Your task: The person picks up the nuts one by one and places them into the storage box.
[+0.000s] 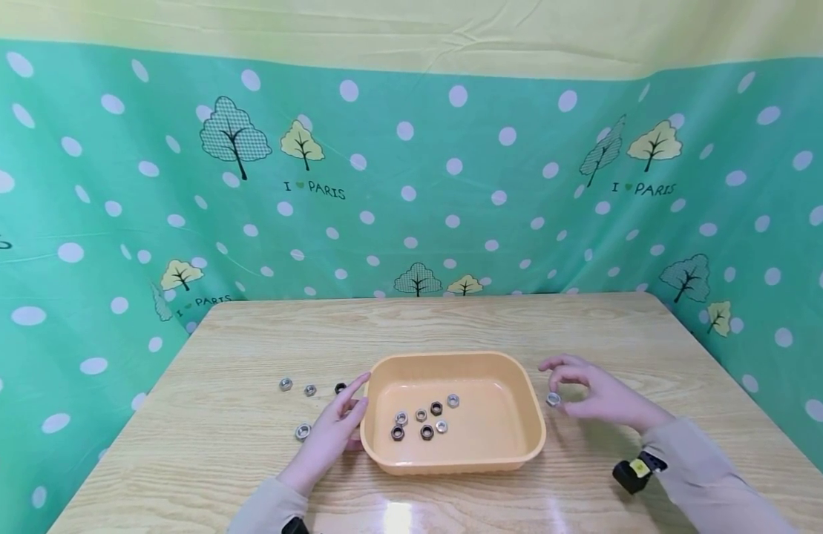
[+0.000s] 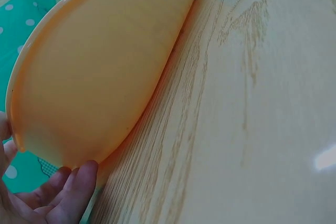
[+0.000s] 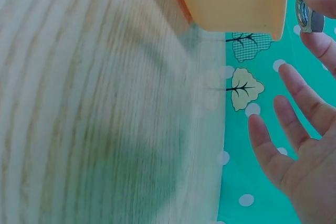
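A shallow peach-orange plastic tray (image 1: 451,461) stands in the middle of the table, with several silver and dark hex nuts (image 1: 436,409) on its floor. My left hand (image 1: 332,434) holds the tray's left end; in the left wrist view some fingertips (image 2: 86,174) lie against the outer wall low down, others by the rim. Right of the tray, above the table, my right hand (image 1: 598,391) pinches a silver hex nut (image 3: 310,15) between thumb and index finger. Its other fingers are spread. Whether the left thumb reaches over the rim is hard to see.
Left of the tray lie silver nuts (image 1: 303,431) and a dark nut (image 1: 340,388), the latter close by the left hand. The wood-grain table (image 1: 251,341) ends at a green dotted curtain (image 1: 411,193) behind and at both sides.
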Motion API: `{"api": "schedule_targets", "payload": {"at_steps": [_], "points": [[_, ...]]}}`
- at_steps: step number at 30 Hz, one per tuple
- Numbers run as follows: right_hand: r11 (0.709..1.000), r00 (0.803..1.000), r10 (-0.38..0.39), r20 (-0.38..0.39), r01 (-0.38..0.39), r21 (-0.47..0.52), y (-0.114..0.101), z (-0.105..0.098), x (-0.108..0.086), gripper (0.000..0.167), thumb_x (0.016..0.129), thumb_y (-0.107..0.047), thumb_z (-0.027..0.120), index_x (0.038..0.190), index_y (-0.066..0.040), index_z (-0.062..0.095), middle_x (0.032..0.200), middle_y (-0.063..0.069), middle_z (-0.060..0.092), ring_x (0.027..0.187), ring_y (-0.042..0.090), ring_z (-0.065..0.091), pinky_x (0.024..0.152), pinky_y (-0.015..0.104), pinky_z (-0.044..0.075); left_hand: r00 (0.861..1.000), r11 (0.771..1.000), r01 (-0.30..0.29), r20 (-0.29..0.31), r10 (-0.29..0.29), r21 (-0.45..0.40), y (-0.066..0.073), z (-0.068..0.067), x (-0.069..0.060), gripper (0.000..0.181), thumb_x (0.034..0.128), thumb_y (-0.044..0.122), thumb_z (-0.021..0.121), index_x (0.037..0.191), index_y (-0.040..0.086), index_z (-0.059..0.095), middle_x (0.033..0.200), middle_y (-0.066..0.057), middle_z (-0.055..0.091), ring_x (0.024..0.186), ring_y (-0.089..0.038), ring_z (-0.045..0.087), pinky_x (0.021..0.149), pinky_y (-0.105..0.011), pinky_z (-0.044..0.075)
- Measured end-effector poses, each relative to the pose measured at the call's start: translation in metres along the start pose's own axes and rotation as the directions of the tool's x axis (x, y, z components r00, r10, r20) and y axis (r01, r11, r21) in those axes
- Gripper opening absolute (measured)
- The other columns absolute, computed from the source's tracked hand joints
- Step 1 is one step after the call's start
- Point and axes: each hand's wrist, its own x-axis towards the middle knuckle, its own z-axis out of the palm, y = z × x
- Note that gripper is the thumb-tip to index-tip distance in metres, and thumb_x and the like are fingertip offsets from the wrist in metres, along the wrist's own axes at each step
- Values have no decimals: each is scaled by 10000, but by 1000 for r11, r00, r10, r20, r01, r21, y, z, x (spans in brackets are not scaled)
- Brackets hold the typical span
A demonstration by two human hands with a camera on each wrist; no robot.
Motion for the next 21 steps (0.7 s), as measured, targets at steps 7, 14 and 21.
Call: {"api": "schedule_targets", "payload": {"at_steps": [7,14,21], "points": [[1000,1000,14,7,-14,23,1,-2,6,249,757,-71,727,840,-255,582,1241,144,546,1134,321,490,908,580,447,1000,1000,7,2,-7,-9,0,0,1,494,992,224,475,1469,221,345,1163,-213,529,858,-221,643,675,-382,604],[1000,1000,1,9,-1,17,-9,-5,14,247,763,-69,728,857,-245,584,1235,120,555,1126,358,494,910,559,448,1000,1000,0,-1,0,11,0,1,0,490,990,229,481,1463,195,358,1134,-209,541,849,-214,636,650,-382,605],[1000,1000,-28,10,28,3,-22,-9,30,249,763,-61,721,844,-258,592,1223,93,564,1139,380,491,935,587,423,1000,1000,6,-6,-6,4,2,1,-2,495,989,227,481,1466,206,349,1181,-221,531,878,-229,640,660,-381,605]]}}
